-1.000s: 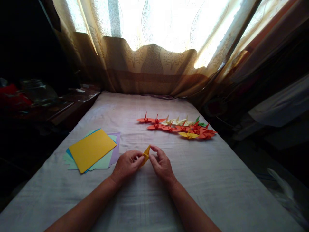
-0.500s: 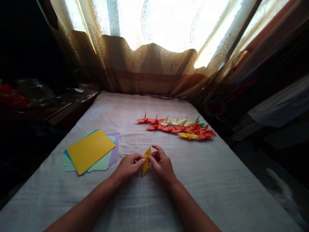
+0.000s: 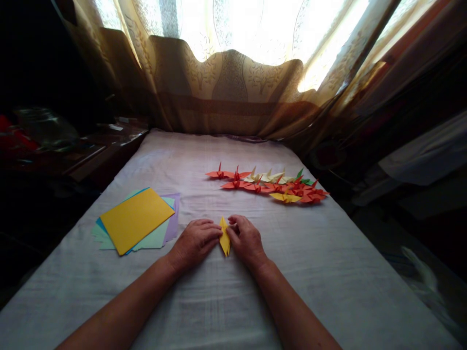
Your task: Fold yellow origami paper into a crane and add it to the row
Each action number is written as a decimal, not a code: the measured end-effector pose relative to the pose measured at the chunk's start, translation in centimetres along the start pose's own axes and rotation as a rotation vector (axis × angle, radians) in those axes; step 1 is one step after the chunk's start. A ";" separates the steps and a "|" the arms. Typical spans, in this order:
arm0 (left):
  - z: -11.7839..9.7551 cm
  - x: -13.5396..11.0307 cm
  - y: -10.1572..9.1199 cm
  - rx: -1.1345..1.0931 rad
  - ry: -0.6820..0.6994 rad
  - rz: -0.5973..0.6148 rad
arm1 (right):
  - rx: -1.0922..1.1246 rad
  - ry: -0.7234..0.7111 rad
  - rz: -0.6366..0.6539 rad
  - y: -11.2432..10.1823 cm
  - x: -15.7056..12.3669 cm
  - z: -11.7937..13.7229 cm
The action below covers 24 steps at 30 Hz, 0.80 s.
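Note:
A small folded yellow paper piece (image 3: 224,237) lies flat on the white cloth-covered table (image 3: 328,272), long and pointed at both ends. My left hand (image 3: 195,241) rests palm down at its left side, fingertips pressing its edge. My right hand (image 3: 246,238) sits at its right side, fingers curled and pressing on the paper. Both hands hold the piece against the cloth.
A fanned stack of coloured paper sheets (image 3: 135,223), yellow on top, lies to the left. A row of finished paper cranes (image 3: 270,184), red, cream, yellow and green, lies beyond the hands. Curtains (image 3: 226,92) hang at the table's far end. Dark cluttered furniture (image 3: 54,146) stands at the left.
The yellow piece was held up off the table between both hands; now it lies flat on the cloth with both hands pressing it down. The view has tilted slightly.

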<state>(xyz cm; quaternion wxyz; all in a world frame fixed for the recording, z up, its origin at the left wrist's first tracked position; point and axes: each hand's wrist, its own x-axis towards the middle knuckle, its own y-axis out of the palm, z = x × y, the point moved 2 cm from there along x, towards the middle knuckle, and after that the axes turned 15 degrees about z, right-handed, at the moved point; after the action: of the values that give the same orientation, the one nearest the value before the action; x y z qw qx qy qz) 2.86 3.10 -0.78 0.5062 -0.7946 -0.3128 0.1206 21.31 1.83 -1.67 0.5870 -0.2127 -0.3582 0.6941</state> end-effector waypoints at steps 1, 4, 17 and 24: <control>0.0 0.0 -0.1 0.004 -0.010 0.001 | -0.002 -0.038 0.012 -0.1 -0.1 -0.1; -0.2 0.1 -0.3 0.001 -0.025 0.006 | 0.001 -0.165 0.078 -0.6 -0.2 -0.2; -0.7 0.6 -0.4 0.131 0.002 -0.047 | 0.049 -0.279 0.173 -1.5 -0.5 -0.6; -0.9 0.8 -0.3 0.130 -0.090 -0.055 | 0.059 -0.272 0.215 -1.7 -0.5 -0.8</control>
<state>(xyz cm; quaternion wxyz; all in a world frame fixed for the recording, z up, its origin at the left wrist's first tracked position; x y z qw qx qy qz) 3.87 3.02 -0.04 0.5452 -0.7449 -0.3485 0.1626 23.13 1.59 -0.92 0.4616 -0.1367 -0.3889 0.7855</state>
